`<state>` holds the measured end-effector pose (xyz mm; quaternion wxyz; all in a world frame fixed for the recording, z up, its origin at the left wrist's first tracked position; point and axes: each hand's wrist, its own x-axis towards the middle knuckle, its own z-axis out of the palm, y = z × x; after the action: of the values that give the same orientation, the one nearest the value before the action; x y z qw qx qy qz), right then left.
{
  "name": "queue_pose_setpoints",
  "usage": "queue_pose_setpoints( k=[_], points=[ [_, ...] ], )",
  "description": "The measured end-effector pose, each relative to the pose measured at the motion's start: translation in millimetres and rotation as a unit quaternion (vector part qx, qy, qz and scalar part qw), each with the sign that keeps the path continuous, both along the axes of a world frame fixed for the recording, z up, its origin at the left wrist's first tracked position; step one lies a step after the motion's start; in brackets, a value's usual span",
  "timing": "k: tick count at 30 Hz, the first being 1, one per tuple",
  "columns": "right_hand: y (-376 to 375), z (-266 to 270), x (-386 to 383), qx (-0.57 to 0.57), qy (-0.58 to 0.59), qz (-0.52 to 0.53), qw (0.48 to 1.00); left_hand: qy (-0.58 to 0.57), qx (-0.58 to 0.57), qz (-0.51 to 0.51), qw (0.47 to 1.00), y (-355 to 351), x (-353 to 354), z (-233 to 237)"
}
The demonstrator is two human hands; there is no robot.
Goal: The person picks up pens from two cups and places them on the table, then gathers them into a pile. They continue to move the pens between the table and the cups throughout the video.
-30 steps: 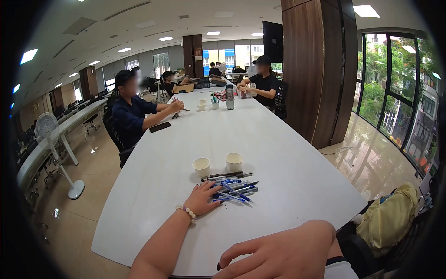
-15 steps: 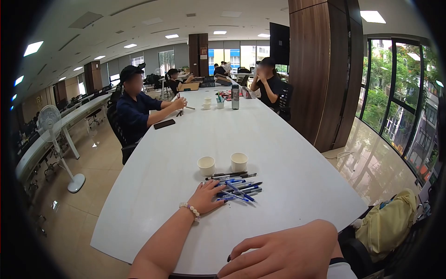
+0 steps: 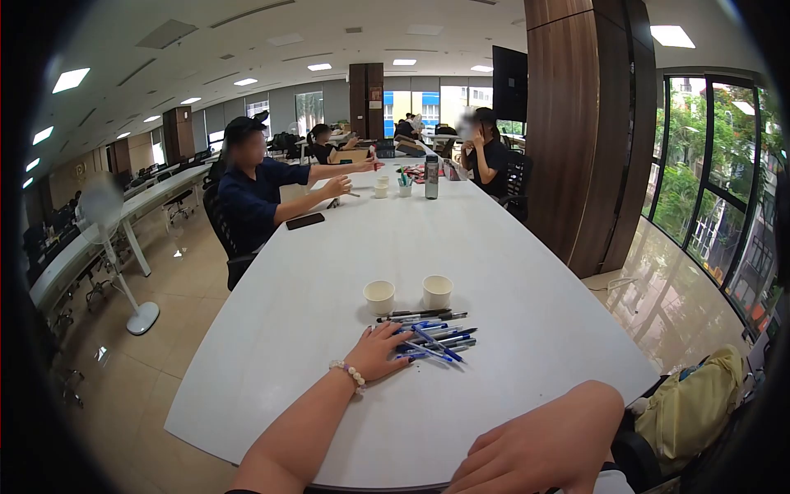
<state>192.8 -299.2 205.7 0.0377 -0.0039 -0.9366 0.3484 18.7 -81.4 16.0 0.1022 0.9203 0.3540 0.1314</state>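
Note:
My left hand (image 3: 378,353) lies with spread fingers at the left side of a loose pile of pens (image 3: 444,341), its fingertips touching some of them. The pens are blue, clear and dark, crossing one another on the white table (image 3: 288,329). A few black pens (image 3: 415,314) lie just beyond them. Behind these stand two paper cups, a left one (image 3: 379,298) and a right one (image 3: 438,293), upright and side by side. My right hand (image 3: 539,440) rests near the table's front edge, fingers stretched out and holding nothing visible; its fingertips are partly cut off.
Farther up the table are a dark phone (image 3: 305,221), a grey bottle (image 3: 431,179), more cups (image 3: 381,189) and a cup of pens (image 3: 404,188). One person (image 3: 257,198) sits at the left, another (image 3: 489,160) at the right. A yellow bag (image 3: 695,407) is at my right.
The view has shifted slightly. My right hand has drawn a little to the right. The person at the left has stretched both arms farther out over the table. My left hand stays at the pens.

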Motion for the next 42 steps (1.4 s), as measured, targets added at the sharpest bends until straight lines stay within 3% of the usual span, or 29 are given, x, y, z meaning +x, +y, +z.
queue_pose_setpoints(
  k=[11,27,42],
  points=[
    [7,15,13,-0.017,0.032,0.099,0.994,-0.002,0.006,-0.004,1.000,6,0,-9],
    [7,20,22,-0.051,0.039,0.108,0.992,-0.002,0.010,-0.002,1.000,8,0,-11],
    [6,21,22,-0.013,0.048,0.118,0.992,0.003,0.003,-0.002,1.000,5,0,-6]
  ],
)
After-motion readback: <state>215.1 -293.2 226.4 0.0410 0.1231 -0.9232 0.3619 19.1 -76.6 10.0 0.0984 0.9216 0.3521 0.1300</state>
